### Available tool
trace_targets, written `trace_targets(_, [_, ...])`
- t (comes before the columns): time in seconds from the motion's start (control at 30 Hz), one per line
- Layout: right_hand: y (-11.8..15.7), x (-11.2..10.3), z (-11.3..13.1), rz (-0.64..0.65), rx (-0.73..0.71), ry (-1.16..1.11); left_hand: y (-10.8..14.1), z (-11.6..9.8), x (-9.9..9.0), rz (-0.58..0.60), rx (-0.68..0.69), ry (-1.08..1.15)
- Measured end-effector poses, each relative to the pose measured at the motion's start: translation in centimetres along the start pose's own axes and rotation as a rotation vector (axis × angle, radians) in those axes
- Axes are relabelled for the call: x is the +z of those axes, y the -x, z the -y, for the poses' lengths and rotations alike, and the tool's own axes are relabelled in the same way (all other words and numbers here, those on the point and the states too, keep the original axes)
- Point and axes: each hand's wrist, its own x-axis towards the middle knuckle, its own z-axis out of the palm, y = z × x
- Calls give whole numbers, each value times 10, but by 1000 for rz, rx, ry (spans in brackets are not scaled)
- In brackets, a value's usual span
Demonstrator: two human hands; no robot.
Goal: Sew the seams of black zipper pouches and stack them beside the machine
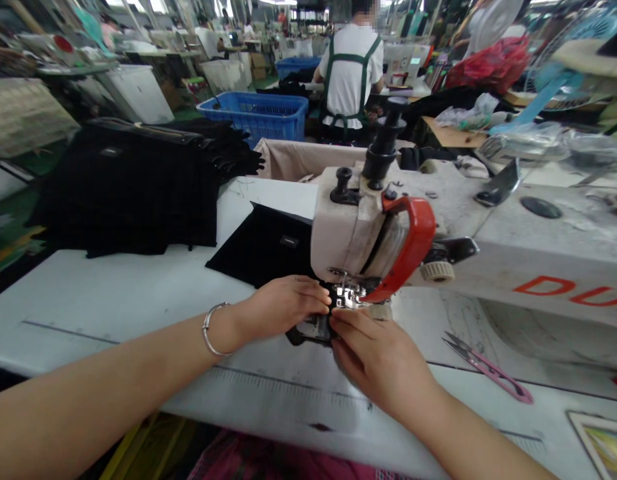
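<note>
A black fabric panel with a small label lies on the white sewing table, its near end running under the presser foot of the sewing machine. My left hand, wearing a silver bangle at the wrist, has its fingers closed together on the panel's edge, just left of the foot. Right in front of the foot, my right hand pinches the fabric edge, fingertips almost touching those of the left. The needle and the held edge are mostly hidden.
A thick stack of black panels sits at the left. Pink thread snips lie right of my right hand. Beyond the table are a beige cloth-lined bin, a blue basket and a seated person. A framed picture lies at the lower right.
</note>
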Motion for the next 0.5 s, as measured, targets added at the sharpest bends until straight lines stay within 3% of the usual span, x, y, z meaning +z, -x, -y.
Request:
trace_targets(0.3, [3,14,-6,0,50,8,-18,20,0,-83,-89,-37])
trace_targets(0.5, [2,16,-9,-14,50,-36,-19,22,0,-50,-136,-75])
